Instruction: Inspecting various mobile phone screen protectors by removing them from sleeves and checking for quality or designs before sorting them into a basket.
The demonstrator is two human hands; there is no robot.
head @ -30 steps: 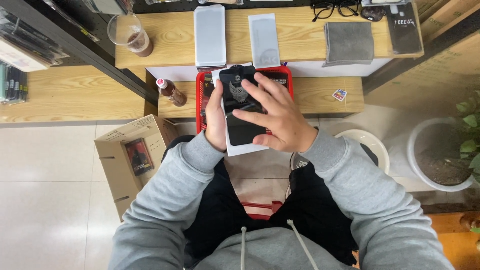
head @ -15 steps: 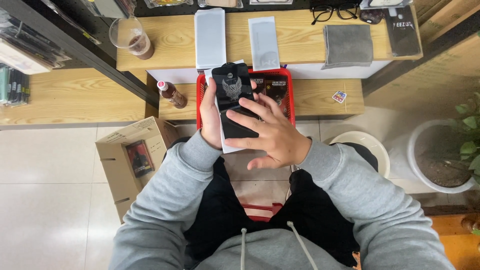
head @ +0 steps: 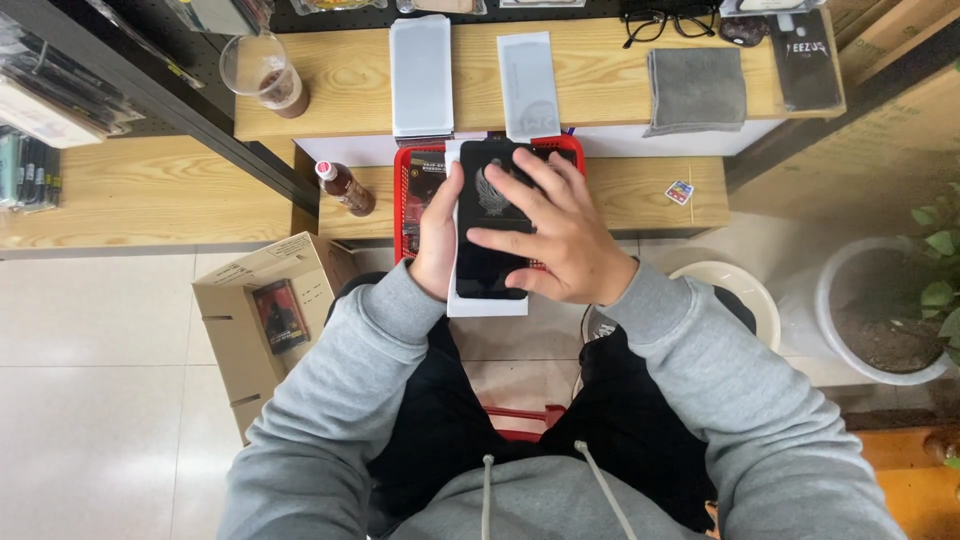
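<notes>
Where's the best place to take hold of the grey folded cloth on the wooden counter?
Pinch the grey folded cloth at its near edge, coming from the seated person's side. It lies flat on the wooden counter, and that edge hangs slightly past the counter's front, so fingers can likely close above and below it. Glasses crowd the far side.

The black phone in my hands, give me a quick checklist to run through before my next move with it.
1. Left hand grips the black phone by its left edge: ok.
2. Right hand lies flat on the phone's face, fingers spread: ok.
3. White sheet is under the phone: ok; whether it is stuck on, cannot tell.
4. Phone is held above the red basket: ok.
5. Grey cloth is on the wooden shelf ahead: ok.
6. Phone's face free of dust: cannot tell.
</notes>
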